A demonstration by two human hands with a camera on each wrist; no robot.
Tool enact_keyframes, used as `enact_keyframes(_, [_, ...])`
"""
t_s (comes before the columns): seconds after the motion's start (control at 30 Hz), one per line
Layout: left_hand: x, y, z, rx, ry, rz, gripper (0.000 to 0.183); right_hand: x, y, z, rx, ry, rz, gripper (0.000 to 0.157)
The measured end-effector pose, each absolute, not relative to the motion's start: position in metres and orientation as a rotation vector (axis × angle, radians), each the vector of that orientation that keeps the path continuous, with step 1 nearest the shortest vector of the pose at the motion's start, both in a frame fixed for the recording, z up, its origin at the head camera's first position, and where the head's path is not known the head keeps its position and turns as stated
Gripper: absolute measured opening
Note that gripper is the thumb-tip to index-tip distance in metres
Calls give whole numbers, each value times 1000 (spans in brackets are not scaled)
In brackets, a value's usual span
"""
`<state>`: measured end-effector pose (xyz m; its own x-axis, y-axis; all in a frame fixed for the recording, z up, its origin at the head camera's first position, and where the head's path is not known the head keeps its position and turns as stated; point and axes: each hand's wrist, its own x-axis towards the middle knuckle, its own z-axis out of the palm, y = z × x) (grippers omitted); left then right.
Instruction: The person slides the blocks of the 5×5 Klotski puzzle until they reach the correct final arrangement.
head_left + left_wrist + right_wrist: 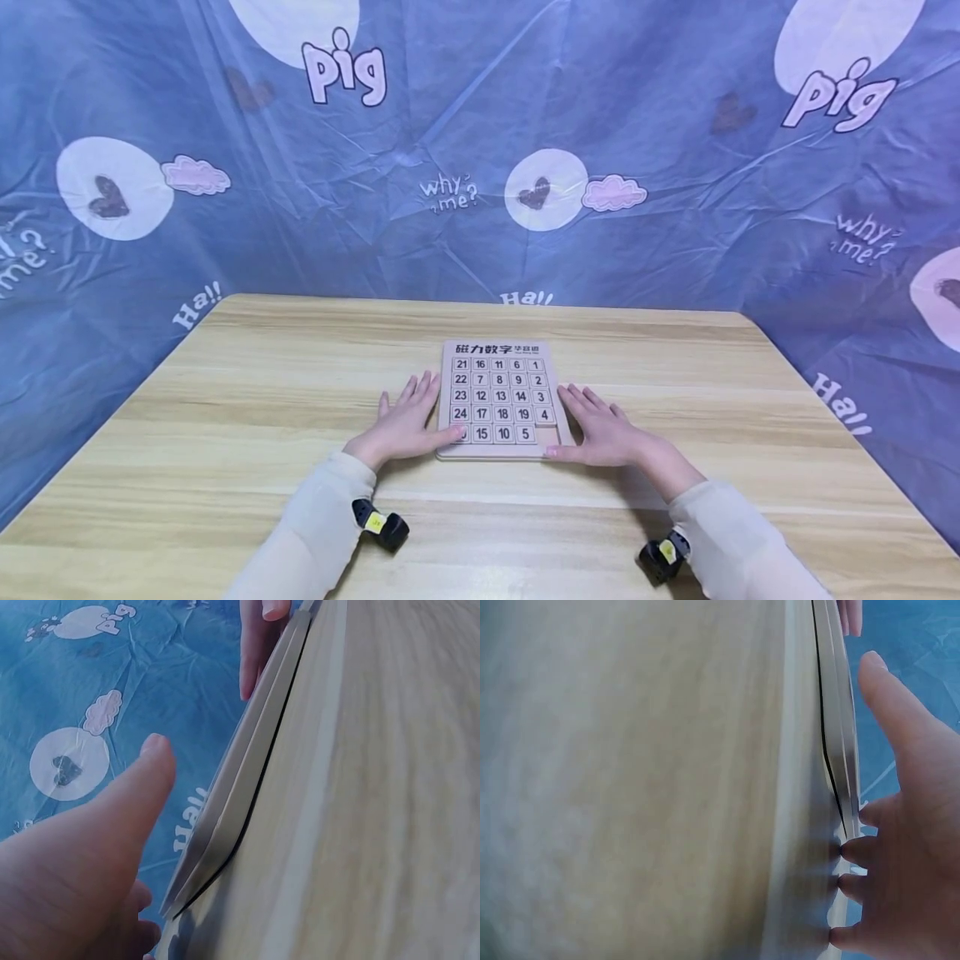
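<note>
A grey-white sliding number puzzle (491,452) lies flat on the table, its numbered tiles (500,397) set in rows. A gap shows at the lower right of the grid, below tile 4 (544,414). My left hand (405,423) is at the puzzle's left side with fingers extended, its thumb over the bottom-left tile and hiding part of its number. At the opposite side, my right hand (603,429) has straight fingers by the edge and its thumb near the lower right corner. Both wrist views show the puzzle's side edge (240,787) and a thumb held out straight.
The wood-grain table (225,467) extends on all sides of the puzzle. Behind it hangs a blue printed cloth (465,100). A small black camera sits on the left wrist (381,525) and another on the right wrist (663,557).
</note>
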<state>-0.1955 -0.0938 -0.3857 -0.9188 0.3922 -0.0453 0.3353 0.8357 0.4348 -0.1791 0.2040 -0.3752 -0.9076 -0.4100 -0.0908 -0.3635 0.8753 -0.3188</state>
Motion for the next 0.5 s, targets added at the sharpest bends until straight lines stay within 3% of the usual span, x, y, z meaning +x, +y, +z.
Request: enact_keyframes(0.5, [-195, -94, -391, 611, 2870, 601, 104, -179, 206, -381, -623, 2929, -417, 106])
